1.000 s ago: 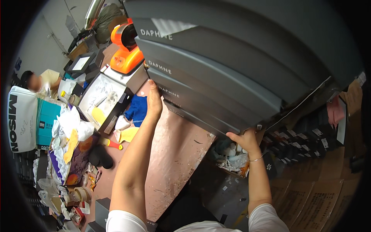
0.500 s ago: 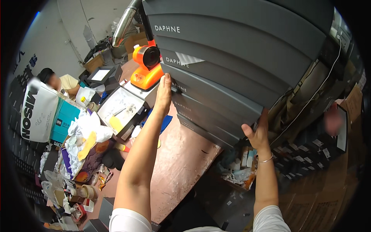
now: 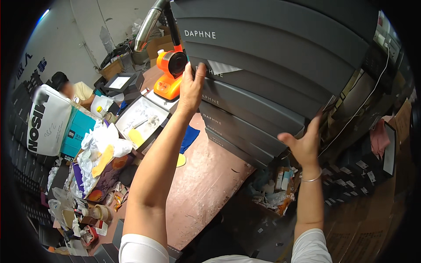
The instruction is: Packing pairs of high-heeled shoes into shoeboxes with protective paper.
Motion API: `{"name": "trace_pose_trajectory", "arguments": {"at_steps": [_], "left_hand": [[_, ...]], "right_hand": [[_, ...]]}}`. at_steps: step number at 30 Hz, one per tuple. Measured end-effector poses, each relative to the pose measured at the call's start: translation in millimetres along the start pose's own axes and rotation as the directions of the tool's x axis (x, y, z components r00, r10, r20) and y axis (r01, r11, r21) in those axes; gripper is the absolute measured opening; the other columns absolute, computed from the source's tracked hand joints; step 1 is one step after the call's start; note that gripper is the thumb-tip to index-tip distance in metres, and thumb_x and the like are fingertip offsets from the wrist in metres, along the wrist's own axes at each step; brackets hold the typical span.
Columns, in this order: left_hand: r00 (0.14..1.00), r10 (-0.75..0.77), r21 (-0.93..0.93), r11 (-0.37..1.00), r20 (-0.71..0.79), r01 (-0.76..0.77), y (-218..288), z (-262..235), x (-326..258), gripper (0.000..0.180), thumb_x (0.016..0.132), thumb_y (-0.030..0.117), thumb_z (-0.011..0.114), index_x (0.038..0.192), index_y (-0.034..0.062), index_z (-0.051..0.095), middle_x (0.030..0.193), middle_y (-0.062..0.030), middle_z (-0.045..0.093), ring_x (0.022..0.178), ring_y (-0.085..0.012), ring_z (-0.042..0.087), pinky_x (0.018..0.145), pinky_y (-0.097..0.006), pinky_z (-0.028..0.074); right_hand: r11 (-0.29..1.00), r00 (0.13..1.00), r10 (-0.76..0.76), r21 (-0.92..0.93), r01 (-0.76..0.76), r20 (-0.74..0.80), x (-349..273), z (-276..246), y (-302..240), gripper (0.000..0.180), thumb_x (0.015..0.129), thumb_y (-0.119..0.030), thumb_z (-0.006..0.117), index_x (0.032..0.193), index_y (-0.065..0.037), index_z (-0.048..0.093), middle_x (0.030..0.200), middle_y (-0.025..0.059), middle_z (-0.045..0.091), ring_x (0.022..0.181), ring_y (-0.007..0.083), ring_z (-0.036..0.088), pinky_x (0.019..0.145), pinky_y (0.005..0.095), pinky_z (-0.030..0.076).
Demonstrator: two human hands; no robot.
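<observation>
From my feed I see a cluttered workroom with a pale wall [image 3: 85,26] at the upper left, a silvery duct pipe [image 3: 149,24] slanting down in front of it, and light falling from the top left corner. A reddish-brown table [image 3: 206,184] runs through the middle, and on its far end stand an orange machine [image 3: 171,72] and an open white tray [image 3: 140,122]. Along the left lie crumpled bags and paper [image 3: 101,144], a teal carton [image 3: 76,131] and another person [image 3: 72,90] seated by the wall, while brown cardboard [image 3: 372,219] and dark shelving [image 3: 351,175] fill the right.
</observation>
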State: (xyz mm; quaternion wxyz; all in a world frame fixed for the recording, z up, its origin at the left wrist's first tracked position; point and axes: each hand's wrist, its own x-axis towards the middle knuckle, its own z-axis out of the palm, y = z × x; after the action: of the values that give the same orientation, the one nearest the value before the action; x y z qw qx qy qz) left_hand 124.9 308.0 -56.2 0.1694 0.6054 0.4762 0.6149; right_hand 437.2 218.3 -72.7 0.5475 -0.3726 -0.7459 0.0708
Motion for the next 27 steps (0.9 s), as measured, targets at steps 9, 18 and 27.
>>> {"name": "trace_pose_trajectory", "arguments": {"at_steps": [9,18,27], "left_hand": [[0.990,-0.131,0.043,0.990,-0.046,0.133,-4,-15,-1,0.070,0.095,0.060,0.040,0.133,0.0012,0.036,0.110,-0.0165,0.056,0.105,-0.0268,0.053,0.097,-0.034,0.037],[0.987,-0.097,-0.137,0.984,0.125,0.114,82,-48,64,0.082,0.088,0.072,0.041,0.140,0.0085,0.036,0.142,-0.0120,0.041,0.128,-0.0248,0.039,0.102,-0.045,0.032],[0.999,0.026,-0.313,0.950,0.029,-0.015,64,-40,66,0.058,0.095,0.050,0.052,0.124,0.0002,0.047,0.114,-0.0109,0.058,0.103,-0.0155,0.053,0.091,-0.028,0.042]], "right_hand": [[0.993,0.998,0.050,-0.108,-0.055,-0.045,-2,19,-8,0.109,0.071,-0.036,0.082,0.148,0.002,0.014,0.153,0.0240,0.018,0.142,0.0363,0.020,0.115,0.0429,0.021],[0.951,0.984,-0.072,0.287,0.117,-0.162,88,-25,-44,0.112,0.078,-0.065,0.062,0.149,0.002,0.009,0.153,0.0199,0.020,0.143,0.0305,0.020,0.115,0.0427,0.020],[0.975,0.980,-0.195,0.104,0.198,-0.039,104,-35,-40,0.090,0.090,-0.050,0.054,0.147,0.007,0.015,0.151,0.0232,0.026,0.138,0.0308,0.032,0.111,0.0386,0.028]]}}
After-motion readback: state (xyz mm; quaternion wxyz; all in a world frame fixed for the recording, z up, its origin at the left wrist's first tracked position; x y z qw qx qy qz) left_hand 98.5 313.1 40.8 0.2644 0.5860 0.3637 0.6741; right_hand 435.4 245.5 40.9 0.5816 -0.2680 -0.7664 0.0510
